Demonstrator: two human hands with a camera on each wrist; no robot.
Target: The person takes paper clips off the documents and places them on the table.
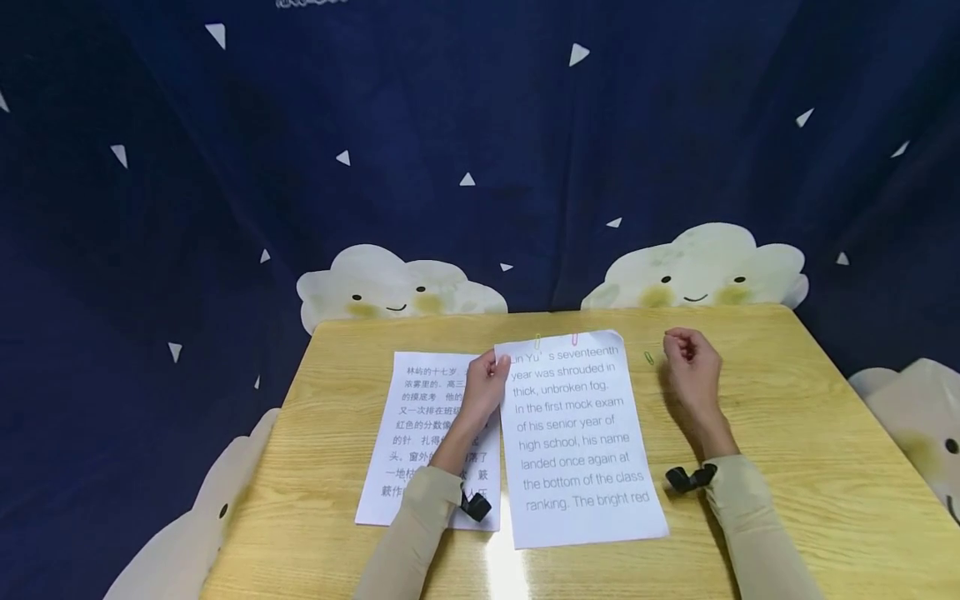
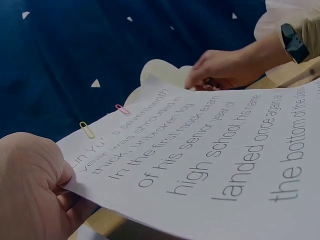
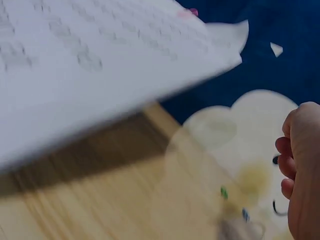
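Note:
My left hand (image 1: 486, 385) pinches the upper left edge of a printed English sheet (image 1: 577, 450), thumb on top. In the right wrist view the sheet is raised above the table, casting a shadow. A yellow paper clip (image 2: 87, 130) and a pink paper clip (image 2: 122, 109) sit along its top edge. Right of the sheet, my right hand (image 1: 693, 367) is raised with its fingers curled, and no object shows between them. Close to its left lies a green paper clip (image 1: 649, 357). A small blue clip (image 3: 245, 214) appears beside the green one in the right wrist view.
A sheet printed in Chinese (image 1: 420, 433) lies on the wooden table (image 1: 810, 467), partly under my left forearm. Behind the table hangs a dark blue curtain (image 1: 420, 108) with white triangles and smiling clouds. Each wrist wears a black camera strap.

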